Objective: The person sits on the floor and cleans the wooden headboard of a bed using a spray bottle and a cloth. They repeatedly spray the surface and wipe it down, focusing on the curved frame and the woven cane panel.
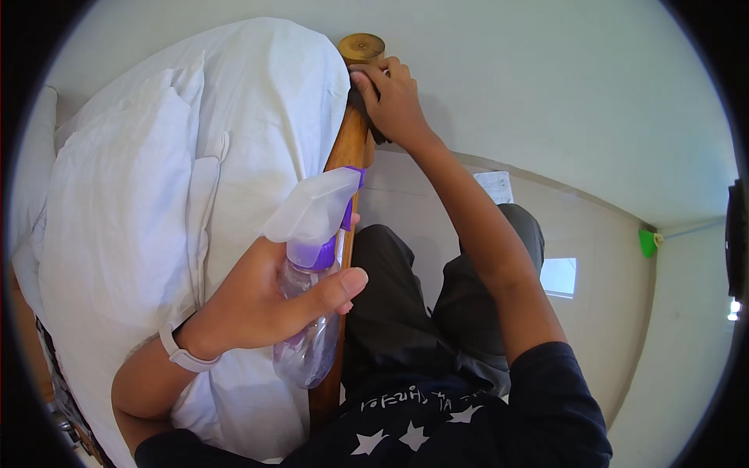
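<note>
My left hand [275, 304] is wrapped around a clear spray bottle [307, 351] with a purple collar and a translucent trigger head. A pale band circles that wrist. Further up, my right hand [391, 96] presses a dark cloth [374, 126] onto the top of a wooden bed rail [351, 140], just below a round wooden post [361, 47]. White bedding [263, 105] lies against the rail's left side. Part of the cloth is hidden under the fingers and hangs over the rail's right side.
A pale wall [556, 76] runs along the top and right. A sheet of paper [494, 186] lies on the floor [603, 245] beyond my knees. At the wall corner is a small green object [648, 243]. My legs are beside the rail.
</note>
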Demonstrator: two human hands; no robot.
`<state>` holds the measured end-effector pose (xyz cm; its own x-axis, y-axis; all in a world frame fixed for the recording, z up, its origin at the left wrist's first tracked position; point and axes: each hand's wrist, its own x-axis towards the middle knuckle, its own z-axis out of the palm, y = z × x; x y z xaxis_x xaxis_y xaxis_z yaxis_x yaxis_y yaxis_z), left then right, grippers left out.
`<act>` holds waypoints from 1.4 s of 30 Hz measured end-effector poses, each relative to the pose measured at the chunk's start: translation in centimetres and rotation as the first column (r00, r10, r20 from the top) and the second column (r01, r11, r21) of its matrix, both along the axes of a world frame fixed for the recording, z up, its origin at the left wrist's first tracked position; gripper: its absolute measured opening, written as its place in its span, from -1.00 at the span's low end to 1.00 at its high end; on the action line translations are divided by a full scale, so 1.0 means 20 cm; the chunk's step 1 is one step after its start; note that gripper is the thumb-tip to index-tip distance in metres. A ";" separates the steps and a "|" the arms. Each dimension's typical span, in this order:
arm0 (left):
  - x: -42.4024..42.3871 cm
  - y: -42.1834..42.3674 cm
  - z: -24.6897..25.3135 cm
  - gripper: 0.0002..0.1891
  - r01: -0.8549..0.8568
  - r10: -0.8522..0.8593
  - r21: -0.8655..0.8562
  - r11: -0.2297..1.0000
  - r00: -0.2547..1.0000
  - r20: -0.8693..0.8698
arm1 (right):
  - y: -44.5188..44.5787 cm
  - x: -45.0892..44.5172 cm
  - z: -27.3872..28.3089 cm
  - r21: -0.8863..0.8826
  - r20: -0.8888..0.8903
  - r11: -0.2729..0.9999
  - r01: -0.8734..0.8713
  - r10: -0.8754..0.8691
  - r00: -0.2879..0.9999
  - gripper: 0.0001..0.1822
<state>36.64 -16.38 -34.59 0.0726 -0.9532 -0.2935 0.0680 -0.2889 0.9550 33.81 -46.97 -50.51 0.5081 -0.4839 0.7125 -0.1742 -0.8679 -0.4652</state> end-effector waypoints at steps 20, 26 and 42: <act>0.01 0.04 -0.04 -0.38 0.068 -0.024 -0.120 0.990 0.942 0.334 | 0.53 -0.25 0.00 0.103 -0.008 0.982 -0.158 0.159 0.987 -0.61; 0.02 0.05 -0.06 -0.39 0.105 -0.050 -0.162 0.981 0.948 0.314 | 0.74 -0.40 0.10 0.025 -0.056 0.965 -0.259 0.260 0.964 -0.48; 0.01 0.05 -0.05 -0.38 0.129 -0.071 -0.135 0.982 0.926 0.370 | 0.39 0.00 0.34 0.108 -0.559 0.971 -0.211 0.235 0.795 -0.68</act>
<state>36.76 -15.39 -35.66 0.0477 -0.9923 -0.1140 -0.3120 -0.1232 0.9421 33.77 -39.18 -43.62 0.9112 -0.3280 0.2492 -0.2199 -0.8989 -0.3790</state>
